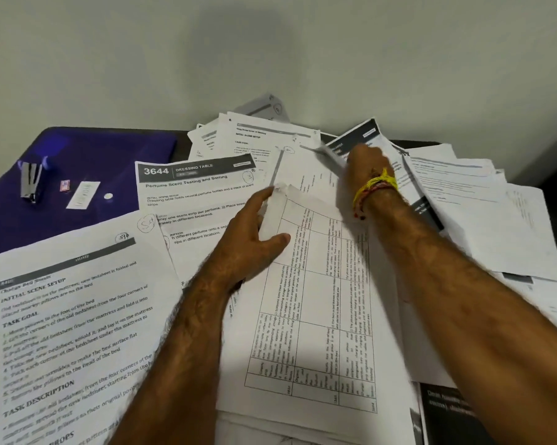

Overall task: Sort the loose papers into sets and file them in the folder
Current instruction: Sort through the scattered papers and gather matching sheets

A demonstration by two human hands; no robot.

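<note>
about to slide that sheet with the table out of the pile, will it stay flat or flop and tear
Probably floppy: the table sheet is one thin page, already curling at the torn top corner where the left hand grips it. That ragged corner may tear further if pulled. Other papers overlap it, so it may drag them along.
</note>
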